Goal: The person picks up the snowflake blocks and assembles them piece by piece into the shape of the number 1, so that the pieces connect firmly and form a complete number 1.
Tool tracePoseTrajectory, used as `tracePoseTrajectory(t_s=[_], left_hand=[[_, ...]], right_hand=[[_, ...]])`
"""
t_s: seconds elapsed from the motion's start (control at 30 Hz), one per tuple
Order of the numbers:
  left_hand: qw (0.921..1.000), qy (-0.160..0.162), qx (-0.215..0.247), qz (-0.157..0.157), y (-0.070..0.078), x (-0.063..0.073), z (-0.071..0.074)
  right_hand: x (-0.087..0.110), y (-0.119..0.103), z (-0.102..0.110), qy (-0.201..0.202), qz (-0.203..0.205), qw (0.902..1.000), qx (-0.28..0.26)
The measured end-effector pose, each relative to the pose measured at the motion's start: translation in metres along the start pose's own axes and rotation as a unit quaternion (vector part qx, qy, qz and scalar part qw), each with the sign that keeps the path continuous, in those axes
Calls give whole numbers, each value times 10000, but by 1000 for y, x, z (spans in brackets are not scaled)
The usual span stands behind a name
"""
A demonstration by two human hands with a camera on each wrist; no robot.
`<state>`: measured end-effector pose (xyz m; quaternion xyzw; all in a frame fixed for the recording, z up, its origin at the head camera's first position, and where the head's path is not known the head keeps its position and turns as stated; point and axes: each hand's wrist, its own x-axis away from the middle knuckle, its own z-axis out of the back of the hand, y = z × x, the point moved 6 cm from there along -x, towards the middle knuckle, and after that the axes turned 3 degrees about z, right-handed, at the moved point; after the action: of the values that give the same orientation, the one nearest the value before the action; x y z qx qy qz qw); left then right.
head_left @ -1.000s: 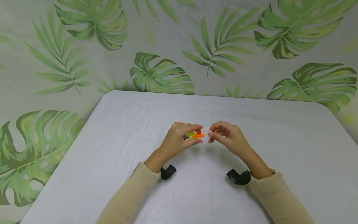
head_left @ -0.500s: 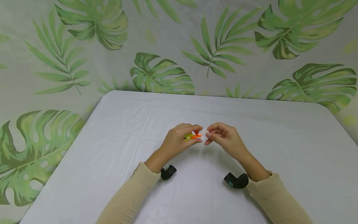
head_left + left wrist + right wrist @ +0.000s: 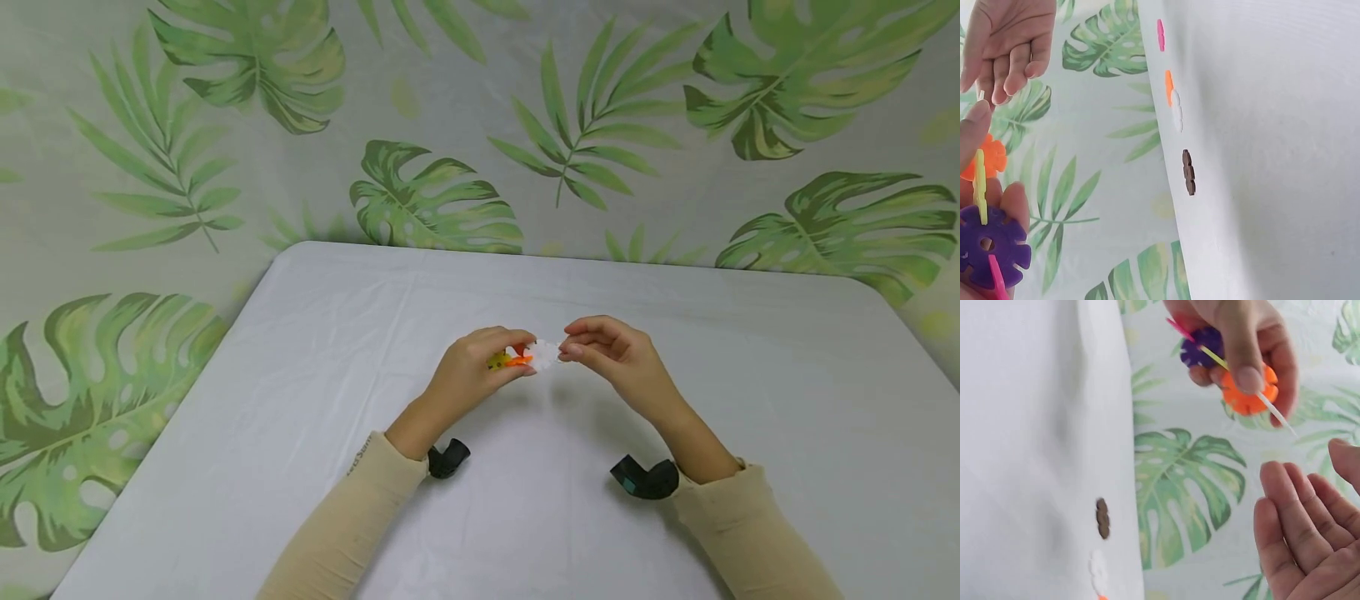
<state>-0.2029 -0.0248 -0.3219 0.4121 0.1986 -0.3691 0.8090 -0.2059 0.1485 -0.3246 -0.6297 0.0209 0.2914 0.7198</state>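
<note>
A chain of notched plastic snowflake discs is in my left hand [image 3: 476, 367], held between thumb and fingers above the table. In the left wrist view the chain runs from a pink disc [image 3: 997, 278] through a purple disc [image 3: 1009, 240] and a yellow disc [image 3: 980, 187] to an orange disc [image 3: 997, 155]. A white disc [image 3: 546, 355] stands at the far end, seen edge-on in the right wrist view. My right hand [image 3: 622, 362] is just right of it, fingers apart and holding nothing, with a gap to the white disc in the right wrist view.
In the left wrist view, loose discs lie in a row on the white surface: a pink one [image 3: 1160, 34], an orange one [image 3: 1169, 87], a white one [image 3: 1177, 111] and a brown one [image 3: 1189, 172]. Black wrist cameras [image 3: 647, 477] stick out from both sleeves. Behind the table [image 3: 750, 375] hangs a leaf-print cloth [image 3: 435, 75].
My right hand first moved left onto the white disc, then let go and drew back right with its fingers spreading. My left hand shifted slightly left with the chain.
</note>
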Motion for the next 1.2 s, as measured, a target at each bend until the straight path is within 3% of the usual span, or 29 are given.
tracePoseTrajectory(t_s=[0.47, 0.67, 0.77, 0.97, 1.2], left_hand=[[9998, 192, 62, 20, -3, -1, 9], [9997, 221, 65, 6, -5, -1, 9], [9997, 240, 29, 37, -6, -1, 10], [9996, 259, 52, 31, -7, -1, 9], [9995, 305, 56, 24, -7, -1, 10]], right_hand=[[2, -15, 31, 349, 20, 9893, 1420], [8, -27, 39, 460, -180, 9775, 2048], [12, -18, 47, 469, -221, 9738, 2215], [24, 24, 68, 470, -608, 9687, 2360], [31, 52, 75, 265, -997, 9683, 2276]])
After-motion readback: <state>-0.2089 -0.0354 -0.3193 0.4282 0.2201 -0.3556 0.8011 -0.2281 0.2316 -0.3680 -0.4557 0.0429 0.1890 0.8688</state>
